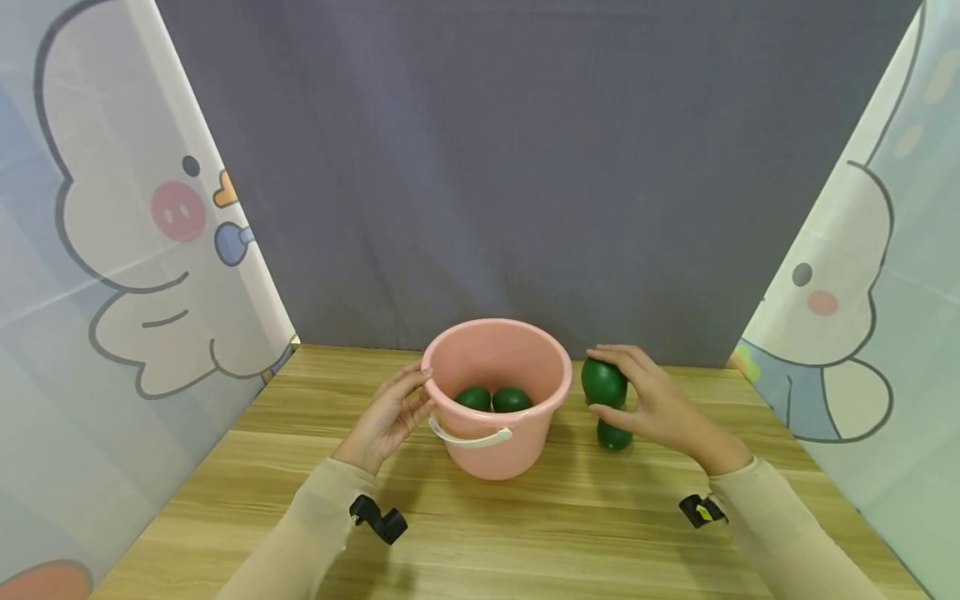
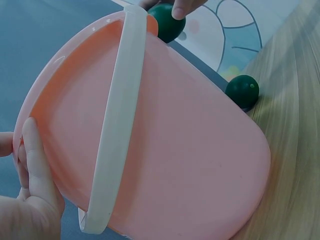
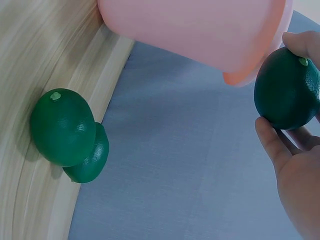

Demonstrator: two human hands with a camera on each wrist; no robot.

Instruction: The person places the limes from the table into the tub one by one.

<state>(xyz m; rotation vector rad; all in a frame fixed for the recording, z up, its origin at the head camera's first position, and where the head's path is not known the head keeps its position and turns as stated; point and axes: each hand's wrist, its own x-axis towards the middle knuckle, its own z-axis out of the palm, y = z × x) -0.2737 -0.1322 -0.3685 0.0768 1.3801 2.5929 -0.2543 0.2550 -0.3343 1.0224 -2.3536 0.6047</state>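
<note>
A pink bucket (image 1: 517, 454) with a white handle (image 1: 468, 440) stands upright on the table, two dark green limes (image 1: 512, 401) visible inside. My left hand (image 1: 386, 421) pinches its rim on the left side. To the right of the bucket, my right hand (image 1: 656, 408) holds another lime (image 1: 603, 382) between thumb and fingers, raised to about rim height. Below that hand, two more limes, a nearer lime (image 3: 62, 127) and a farther lime (image 3: 92, 162) partly hidden behind it, lie on the table in the right wrist view.
The wood-grain table (image 1: 480, 550) ends at a dark grey cloth (image 1: 480, 167) at the back. Cartoon-printed curtains (image 1: 135, 333) hang on both sides. Each sleeve carries a small black device (image 1: 378, 520) at the wrist.
</note>
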